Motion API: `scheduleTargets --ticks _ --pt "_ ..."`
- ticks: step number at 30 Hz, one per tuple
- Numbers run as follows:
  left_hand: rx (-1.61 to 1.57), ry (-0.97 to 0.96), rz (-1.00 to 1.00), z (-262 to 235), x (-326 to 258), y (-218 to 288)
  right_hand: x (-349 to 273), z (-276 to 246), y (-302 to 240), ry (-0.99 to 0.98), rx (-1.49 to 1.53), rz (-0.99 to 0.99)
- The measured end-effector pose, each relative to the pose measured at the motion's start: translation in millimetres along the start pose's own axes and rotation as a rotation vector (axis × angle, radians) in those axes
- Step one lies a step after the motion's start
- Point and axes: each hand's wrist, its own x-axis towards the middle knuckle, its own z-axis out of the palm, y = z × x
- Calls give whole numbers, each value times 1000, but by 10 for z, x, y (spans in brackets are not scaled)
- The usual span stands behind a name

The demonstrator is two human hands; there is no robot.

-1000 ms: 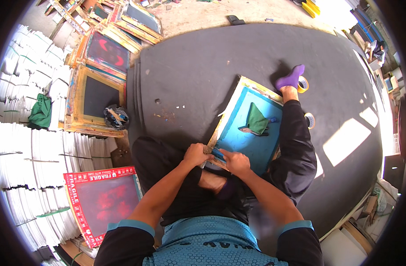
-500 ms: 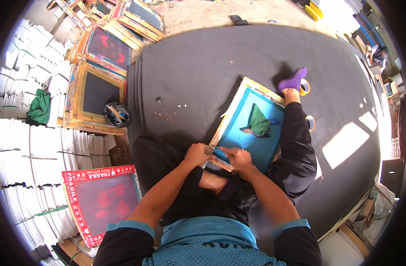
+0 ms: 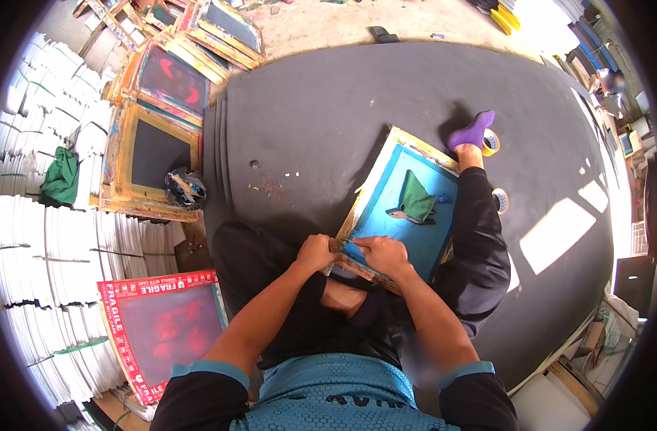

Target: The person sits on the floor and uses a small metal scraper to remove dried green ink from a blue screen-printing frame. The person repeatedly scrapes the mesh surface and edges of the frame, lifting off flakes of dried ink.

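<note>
Right hand: it slides a touch up the frame, baring more of the near rail, and the blue strip between the hands drops mostly out of sight.
Frame: here it is, the wooden frame (image 3: 371, 183) with blue mesh, lying aslant between the legs, near corner under the hands, probably for easy reach.
Grip: the left hand (image 3: 317, 253) is curled closed round a brown lump (image 3: 336, 246) at that corner, seemingly to steady it; the right hand (image 3: 384, 255) is half-curled, forefinger reaching toward the lump, and I cannot tell whether it pinches anything.
Green cloth: the folded cloth (image 3: 416, 195) rests on the mesh, likely parked within reach; what pokes out from under it is unclear.
Legs: the right leg (image 3: 479, 230) stretches along the frame's right side, perhaps as a stop, ending in a purple sock (image 3: 472, 133); the left is folded.
Tape: two rolls (image 3: 491, 142) (image 3: 501, 201) sit just beyond that leg.
Mat: the dark mat (image 3: 300, 115) carries it all.
Left edge: a red-bordered frame (image 3: 158, 327), then white stacks (image 3: 48, 244), kept off the mat, presumably to leave working room.
</note>
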Motion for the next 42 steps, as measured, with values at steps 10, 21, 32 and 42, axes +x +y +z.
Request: scheduleTargets --ticks 10,21,32,42 --pt "-75 23 30 49 -7 -9 109 533 546 -77 591 56" --pt "-71 5 9 21 -21 7 43 349 356 110 148 -108" --pt "-47 6 9 18 -8 -15 84 166 -46 -60 200 131" --pt "-17 13 -43 -17 -18 8 217 -142 -234 -177 -34 53"
